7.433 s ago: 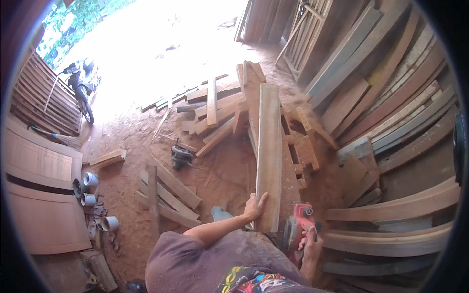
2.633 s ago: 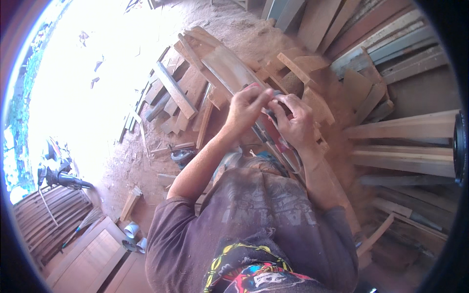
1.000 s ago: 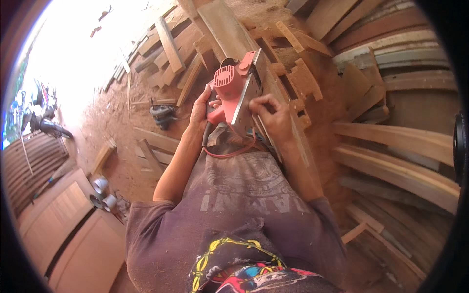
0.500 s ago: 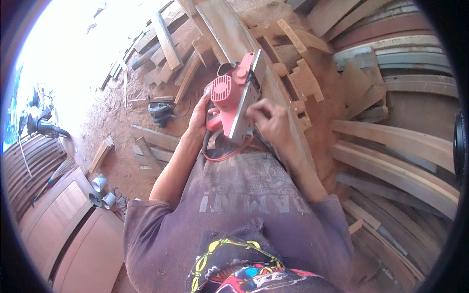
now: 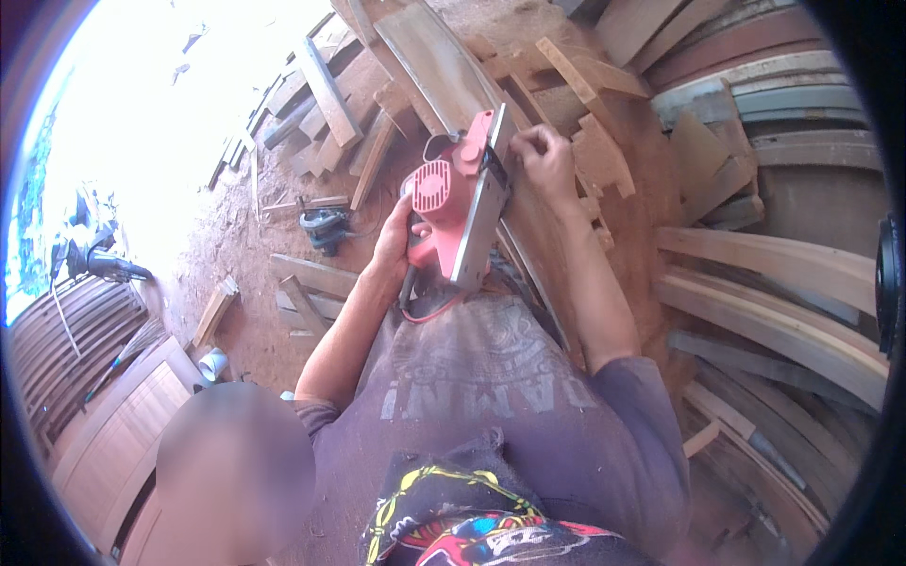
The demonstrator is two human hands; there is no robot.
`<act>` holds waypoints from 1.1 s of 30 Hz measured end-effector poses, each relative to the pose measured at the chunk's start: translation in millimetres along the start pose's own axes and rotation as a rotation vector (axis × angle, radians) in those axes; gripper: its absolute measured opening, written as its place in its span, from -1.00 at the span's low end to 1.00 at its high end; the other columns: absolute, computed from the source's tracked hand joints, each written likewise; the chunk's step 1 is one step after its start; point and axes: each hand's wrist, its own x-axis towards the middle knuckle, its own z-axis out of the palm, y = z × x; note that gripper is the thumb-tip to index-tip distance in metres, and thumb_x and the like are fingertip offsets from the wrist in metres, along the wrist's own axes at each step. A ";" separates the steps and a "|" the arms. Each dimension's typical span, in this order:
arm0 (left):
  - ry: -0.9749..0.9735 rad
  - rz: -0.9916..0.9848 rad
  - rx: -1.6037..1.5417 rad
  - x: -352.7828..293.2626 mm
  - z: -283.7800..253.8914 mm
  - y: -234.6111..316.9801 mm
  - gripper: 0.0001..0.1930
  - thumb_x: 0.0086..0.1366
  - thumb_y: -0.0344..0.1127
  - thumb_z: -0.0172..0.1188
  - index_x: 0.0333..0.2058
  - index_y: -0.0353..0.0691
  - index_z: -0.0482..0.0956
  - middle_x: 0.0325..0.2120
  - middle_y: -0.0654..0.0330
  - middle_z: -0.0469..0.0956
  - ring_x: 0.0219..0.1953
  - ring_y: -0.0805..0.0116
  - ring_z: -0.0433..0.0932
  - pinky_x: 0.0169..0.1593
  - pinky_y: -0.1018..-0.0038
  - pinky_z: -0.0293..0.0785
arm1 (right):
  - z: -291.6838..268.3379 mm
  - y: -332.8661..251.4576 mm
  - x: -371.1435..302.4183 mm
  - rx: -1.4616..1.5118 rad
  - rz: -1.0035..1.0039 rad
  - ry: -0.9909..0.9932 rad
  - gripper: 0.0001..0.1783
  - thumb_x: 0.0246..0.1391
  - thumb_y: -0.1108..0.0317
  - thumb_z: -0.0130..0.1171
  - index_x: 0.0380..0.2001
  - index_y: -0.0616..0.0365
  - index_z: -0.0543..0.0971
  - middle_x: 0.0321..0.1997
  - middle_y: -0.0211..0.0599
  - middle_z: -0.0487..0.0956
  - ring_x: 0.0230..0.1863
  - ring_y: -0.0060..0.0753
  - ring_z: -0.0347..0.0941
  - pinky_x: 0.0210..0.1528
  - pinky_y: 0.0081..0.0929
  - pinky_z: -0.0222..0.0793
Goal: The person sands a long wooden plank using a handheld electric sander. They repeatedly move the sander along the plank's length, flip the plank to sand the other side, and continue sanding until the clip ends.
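A red electric hand planer (image 5: 442,193) is tilted on its side in front of my chest, its flat metal sole facing right. My left hand (image 5: 396,231) is wrapped round its handle, with some fingers hidden behind the body. My right hand (image 5: 545,151) is to the right of the sole's far end, its fingers curled in. Whether anything small is in those fingers cannot be made out. Below the planer a red and dark power cord (image 5: 436,317) loops against my shirt. A long wooden board (image 5: 444,71) runs away from me beneath the planer and my right hand.
Wood offcuts (image 5: 330,94) lie in piles on the dusty floor ahead. Long planks (image 5: 764,302) are stacked on the right. Another dark power tool (image 5: 324,226) rests on the ground at left, near a white cup (image 5: 213,363). A person (image 5: 236,472) is close at lower left, beside wooden panels (image 5: 104,443).
My right hand has moved from beside the sole's middle to farther forward and right, past its far end. The planer stays in my left hand. A person has come into view at lower left.
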 end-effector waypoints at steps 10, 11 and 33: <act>0.075 0.071 0.216 21.0 -26.0 14.1 -0.71 0.63 -0.08 0.03 0.00 -0.13 0.59 -0.35 0.38 0.57 -0.50 0.67 0.42 -0.45 0.69 0.45 | 4.4 -26.6 -10.9 0.223 0.252 0.006 -0.85 0.20 0.39 0.35 -0.31 0.29 0.70 -0.34 -0.27 0.73 -0.23 -0.53 0.63 -0.17 -0.41 0.54; 0.196 0.155 0.351 24.3 -24.5 16.7 -0.70 0.63 -0.08 0.03 0.04 -0.14 0.59 -0.31 0.34 0.61 -0.50 0.65 0.44 -0.45 0.68 0.47 | 3.1 -45.7 -15.2 0.014 -0.004 -0.004 -0.85 0.20 0.37 0.37 -0.33 0.26 0.71 -0.32 -0.24 0.75 -0.21 -0.51 0.65 -0.15 -0.38 0.54; 0.220 0.231 0.509 -5.6 10.3 15.5 -0.90 0.54 -0.26 0.06 -0.19 -0.07 0.52 -0.44 0.48 0.43 -0.49 0.67 0.36 -0.40 0.65 0.37 | 7.4 -32.2 -16.2 -0.014 -0.044 0.070 -0.82 0.11 0.35 0.46 -0.27 0.21 0.75 -0.25 -0.09 0.78 -0.19 -0.36 0.72 -0.08 -0.32 0.58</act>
